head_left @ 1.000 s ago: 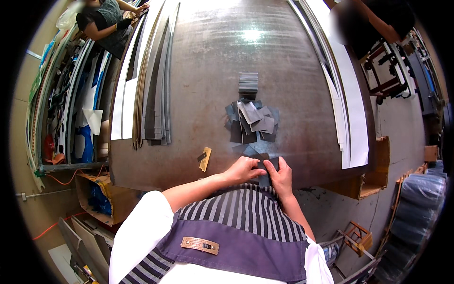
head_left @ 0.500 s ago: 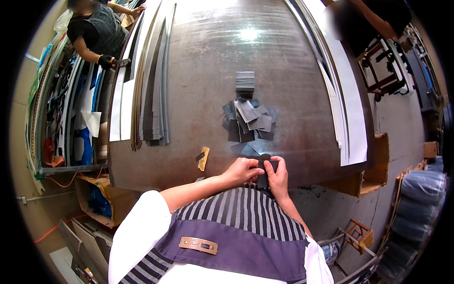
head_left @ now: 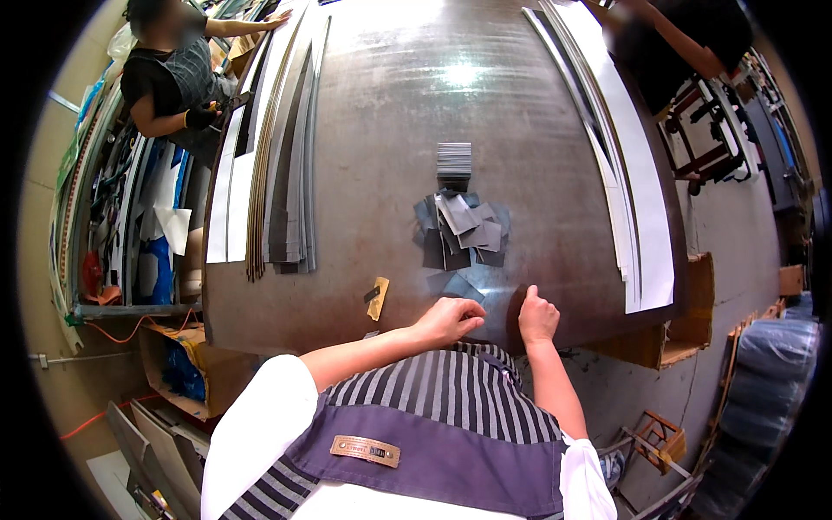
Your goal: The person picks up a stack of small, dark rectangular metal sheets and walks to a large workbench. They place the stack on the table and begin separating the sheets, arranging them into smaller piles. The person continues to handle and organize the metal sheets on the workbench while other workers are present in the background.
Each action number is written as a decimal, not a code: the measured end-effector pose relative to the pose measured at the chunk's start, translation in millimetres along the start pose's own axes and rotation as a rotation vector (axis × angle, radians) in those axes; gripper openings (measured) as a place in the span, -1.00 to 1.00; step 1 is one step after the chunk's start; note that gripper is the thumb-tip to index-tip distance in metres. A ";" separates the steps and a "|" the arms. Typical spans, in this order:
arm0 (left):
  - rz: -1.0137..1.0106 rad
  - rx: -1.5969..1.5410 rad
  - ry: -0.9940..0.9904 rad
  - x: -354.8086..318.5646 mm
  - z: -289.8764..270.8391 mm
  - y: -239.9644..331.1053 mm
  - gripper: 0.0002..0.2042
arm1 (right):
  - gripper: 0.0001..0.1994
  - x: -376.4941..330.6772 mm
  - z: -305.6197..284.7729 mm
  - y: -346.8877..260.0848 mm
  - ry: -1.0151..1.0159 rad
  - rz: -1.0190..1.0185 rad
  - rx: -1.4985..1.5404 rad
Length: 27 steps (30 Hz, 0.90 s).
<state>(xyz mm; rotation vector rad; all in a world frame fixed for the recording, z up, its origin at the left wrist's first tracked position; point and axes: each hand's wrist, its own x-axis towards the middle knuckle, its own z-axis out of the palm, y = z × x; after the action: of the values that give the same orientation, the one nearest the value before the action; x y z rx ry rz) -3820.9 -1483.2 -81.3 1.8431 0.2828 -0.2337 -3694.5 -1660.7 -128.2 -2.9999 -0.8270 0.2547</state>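
Observation:
My left hand [head_left: 451, 321] is at the table's near edge, its fingers bent in toward the thumb; whatever they pinch is hidden. To its right my right hand [head_left: 538, 315] is closed like a fist, and I cannot make out anything in it. Just beyond my left hand lie thin bluish squares [head_left: 464, 288]. Farther off is a loose pile of dark grey square pieces [head_left: 482, 235], overlapping at odd angles. Behind that pile stands a neat stack of similar grey pieces [head_left: 454, 162]. A yellowish strip with a small dark piece across it [head_left: 376, 297] lies to the left.
Long grey strips [head_left: 290, 208] and white ones [head_left: 230, 199] line the left side of the brown table [head_left: 373, 156]. More white strips [head_left: 650, 260] run along the right. One person [head_left: 173, 78] stands at the far left, another [head_left: 685, 43] at the far right. Cardboard boxes [head_left: 689, 303] sit below.
My hands have come apart, the right one moving rightward. The dark square piece held between them is out of sight. At the far left, the person has drawn a gloved hand back from the table.

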 end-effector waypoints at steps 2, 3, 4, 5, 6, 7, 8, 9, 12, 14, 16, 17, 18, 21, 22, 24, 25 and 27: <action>-0.076 -0.022 0.003 -0.7 -5.6 3.8 -0.71 | -0.80 2.9 -7.8 -3.9 -0.025 0.033 0.397; -0.194 -0.138 -0.055 -2.3 -14.6 18.2 -0.70 | -0.78 1.4 -7.1 -6.5 -0.063 0.054 0.754; -0.226 -0.290 -0.090 0.4 -15.4 17.5 -0.65 | -0.77 0.0 -6.7 -11.3 -0.101 0.078 1.111; -0.226 -0.480 -0.132 0.6 -15.8 18.4 -0.67 | -0.73 -6.4 -27.0 -30.1 -0.292 0.196 1.596; -0.220 -0.664 -0.177 1.4 -16.6 23.7 -0.68 | -0.69 -12.0 -36.7 -40.6 -0.337 0.160 1.685; -0.229 -0.756 -0.199 2.1 -17.6 28.6 -0.70 | -0.65 -16.3 -42.0 -49.8 -0.396 0.151 1.739; -0.239 -0.846 -0.220 2.3 -18.7 33.5 -0.73 | -0.61 -19.5 -46.5 -55.1 -0.458 0.140 1.795; -0.249 -0.935 -0.239 2.6 -19.2 35.7 -0.75 | -0.59 -21.8 -54.1 -55.5 -0.534 0.154 1.808; -0.254 -0.974 -0.287 2.3 -18.1 30.0 -0.80 | -0.53 -26.1 -66.9 -55.9 -0.711 0.218 1.841; -0.254 -1.005 -0.297 1.1 -18.9 32.5 -0.82 | -0.52 -28.8 -66.4 -55.7 -0.755 0.297 1.860; -0.217 -0.960 -0.252 0.5 -17.0 31.3 -0.84 | -0.53 -31.9 -62.0 -52.9 -0.861 0.331 1.961; -0.179 -0.896 -0.205 1.3 -14.1 29.6 -0.85 | -0.53 -33.0 -59.0 -51.6 -0.913 0.347 2.012; -0.142 -0.832 -0.158 1.9 -12.8 29.5 -0.85 | -0.54 -34.7 -53.5 -54.9 -0.836 0.428 2.019; 0.444 0.184 0.256 6.7 -16.2 35.3 -0.83 | -0.56 -35.4 -47.9 -63.5 -0.697 0.552 2.026; 0.440 0.200 0.248 8.9 -15.1 31.4 -0.84 | -0.56 -34.3 -44.2 -59.1 -0.679 0.500 1.986; 0.441 0.238 0.239 18.2 -18.2 21.3 -0.84 | -0.55 -28.6 -43.0 -55.6 -0.639 0.384 1.906; 0.443 0.195 0.297 24.7 -24.0 16.6 -0.89 | -0.52 -25.7 -43.0 -58.9 -0.521 0.301 1.888; 0.077 -0.219 0.231 32.0 -48.0 21.6 -0.85 | -0.60 -18.3 -40.2 -50.2 -0.317 0.206 1.765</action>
<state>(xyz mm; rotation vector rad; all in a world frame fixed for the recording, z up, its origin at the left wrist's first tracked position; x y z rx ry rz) -3783.0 -1440.7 -57.7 1.6603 0.3808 0.0633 -3729.0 -1626.0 -82.7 -1.3372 -0.0377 0.8624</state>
